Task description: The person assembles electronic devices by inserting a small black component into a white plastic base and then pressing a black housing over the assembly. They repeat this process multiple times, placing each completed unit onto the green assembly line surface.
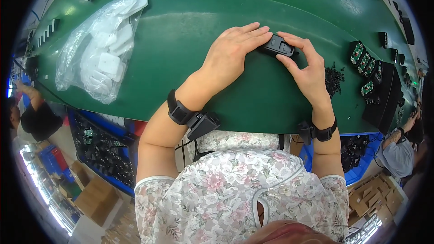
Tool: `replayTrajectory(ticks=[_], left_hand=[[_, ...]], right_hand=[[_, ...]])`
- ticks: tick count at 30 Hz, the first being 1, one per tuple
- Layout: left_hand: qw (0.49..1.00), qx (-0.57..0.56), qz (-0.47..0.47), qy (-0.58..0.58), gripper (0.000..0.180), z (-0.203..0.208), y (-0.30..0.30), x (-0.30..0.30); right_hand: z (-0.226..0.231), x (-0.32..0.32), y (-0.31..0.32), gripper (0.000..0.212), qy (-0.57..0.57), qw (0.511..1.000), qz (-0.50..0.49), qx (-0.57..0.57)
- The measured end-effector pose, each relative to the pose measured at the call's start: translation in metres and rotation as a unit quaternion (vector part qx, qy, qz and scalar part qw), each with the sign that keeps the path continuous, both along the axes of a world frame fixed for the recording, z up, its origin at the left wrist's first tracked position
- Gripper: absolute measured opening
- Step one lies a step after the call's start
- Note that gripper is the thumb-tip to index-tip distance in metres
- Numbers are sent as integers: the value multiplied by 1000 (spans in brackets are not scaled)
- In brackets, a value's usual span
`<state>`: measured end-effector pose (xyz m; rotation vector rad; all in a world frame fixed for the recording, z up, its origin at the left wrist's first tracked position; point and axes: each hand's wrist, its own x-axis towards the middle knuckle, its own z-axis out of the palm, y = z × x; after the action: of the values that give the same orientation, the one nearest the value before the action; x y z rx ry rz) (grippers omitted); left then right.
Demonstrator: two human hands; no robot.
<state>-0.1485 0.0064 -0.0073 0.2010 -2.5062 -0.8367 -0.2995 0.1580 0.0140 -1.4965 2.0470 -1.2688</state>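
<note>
Casing (275, 45) of black plastic, small and oblong with rounded ends, sits between the person's two hands over the green tabletop (181, 68); whether its underside touches that surface cannot be told. Its left end lies at the fingertips of the left hand (233, 50), its right end inside the curve of the right hand (307, 61). The left fingers are nearly straight and lie close to one another, their tips touching the casing's left end; the left thumb is hidden, so whether this hand grips cannot be told. The right hand pinches the casing, thumb on the near edge and index finger curved along the far edge, with a narrow gap between the two tips. Just right of the right hand lies a heap of small black parts (333, 80), and beyond it stand open black housings with green circuit boards (363, 59). Well apart to the left, a clear plastic bag (72, 58) holds white plastic covers (110, 64). Black straps circle both wrists.
</note>
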Motion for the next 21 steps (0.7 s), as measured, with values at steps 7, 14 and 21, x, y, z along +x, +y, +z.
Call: replayTrajectory(ticks=[7, 14, 21], left_hand=[[994, -112, 17, -8, 49, -1, 3, 2], [982, -190, -21, -12, 45, 4, -1, -3], [965, -259, 13, 31, 41, -3, 5, -32]], right_hand=[[1, 1, -2, 36, 123, 992, 1, 11], [-5, 2, -2, 36, 184, 983, -27, 0], [17, -39, -7, 33, 2, 1000, -23, -20]])
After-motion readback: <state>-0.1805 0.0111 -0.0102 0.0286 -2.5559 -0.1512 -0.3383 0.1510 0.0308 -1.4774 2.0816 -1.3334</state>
